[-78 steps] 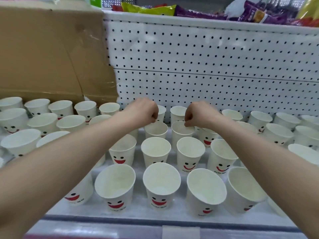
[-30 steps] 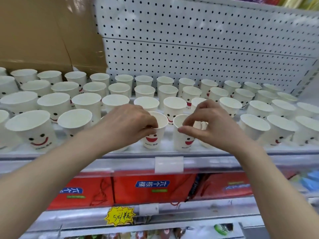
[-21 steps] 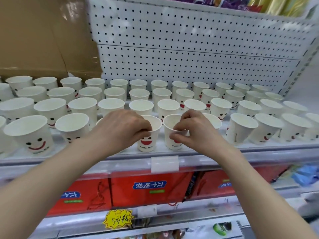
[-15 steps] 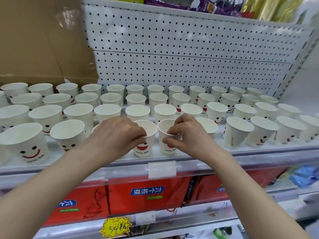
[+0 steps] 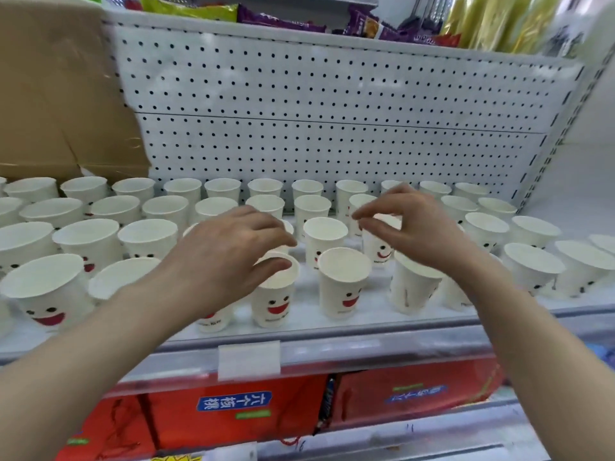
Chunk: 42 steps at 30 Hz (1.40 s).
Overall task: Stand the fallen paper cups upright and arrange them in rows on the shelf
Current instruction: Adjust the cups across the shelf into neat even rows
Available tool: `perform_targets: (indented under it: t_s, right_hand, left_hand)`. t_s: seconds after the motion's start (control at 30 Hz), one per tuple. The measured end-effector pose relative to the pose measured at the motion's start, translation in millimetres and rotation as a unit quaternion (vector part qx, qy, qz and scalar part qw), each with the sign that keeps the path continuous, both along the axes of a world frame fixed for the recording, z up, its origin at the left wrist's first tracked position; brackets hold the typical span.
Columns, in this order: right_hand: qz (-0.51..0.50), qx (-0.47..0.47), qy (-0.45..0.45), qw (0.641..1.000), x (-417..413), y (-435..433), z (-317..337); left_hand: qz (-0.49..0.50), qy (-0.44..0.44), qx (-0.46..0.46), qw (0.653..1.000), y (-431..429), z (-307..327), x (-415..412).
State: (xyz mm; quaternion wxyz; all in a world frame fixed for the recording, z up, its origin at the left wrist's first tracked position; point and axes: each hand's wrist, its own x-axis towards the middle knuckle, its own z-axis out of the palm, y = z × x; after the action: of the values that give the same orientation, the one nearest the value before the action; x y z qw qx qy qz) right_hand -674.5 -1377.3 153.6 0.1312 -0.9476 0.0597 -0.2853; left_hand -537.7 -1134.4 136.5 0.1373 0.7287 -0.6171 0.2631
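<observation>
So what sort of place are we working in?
Most likely a shop aisle: a white metal shelf with a perforated back panel, a clear plastic price-label holder on its front rail, and purple and yellow snack packets on the shelf above.

六个核桃 inverted on blue label, red carton, paper cup print blurred
</observation>
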Motion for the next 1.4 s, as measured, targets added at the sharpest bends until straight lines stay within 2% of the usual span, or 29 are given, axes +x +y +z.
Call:
perform_targets:
  t_s: [0.1,0.23,0.37,0.43,0.57,0.7,1.0,1.13,1.3,1.4]
  right_hand:
    - [-0.006,0.018,0.042,0.999,-4,-47,13]
    - [0.007,-0.068,0.145,0.987,3,-94,24]
    - [0.061,-0.093,0.253,0.961,22,-114,19]
    - [0.078,-0.102,0.280,0.951,30,-116,13]
    - [0.106,-0.136,0.249,0.953,33,-110,6]
    - [0.120,-0.128,0.215,0.961,30,-107,3]
    - [0.112,-0.088,0.236,0.961,25,-108,1]
    - [0.087,-0.057,0.170,0.980,5,-121,9]
    - [0.032,-0.028,0.061,0.997,-41,-148,14]
    - [0.015,-0.014,0.060,0.998,-68,-153,7]
  left_hand:
    - [-0.004,0.018,0.027,0.999,-41,-4,-23]
    - [0.025,0.047,0.055,0.997,-85,-17,-47]
    - [0.084,0.069,0.072,0.991,-104,-23,-58]
    - [0.107,0.084,0.087,0.987,-107,-26,-64]
    - [0.161,0.128,0.088,0.975,-101,-28,-73]
    - [0.161,0.121,0.108,0.974,-93,-19,-75]
    - [0.168,0.122,0.146,0.967,-91,-11,-77]
    - [0.172,0.126,0.154,0.965,-93,-12,-77]
    - [0.137,0.108,0.035,0.984,-106,-12,-94]
    - [0.091,0.108,0.000,0.990,-142,-13,-122]
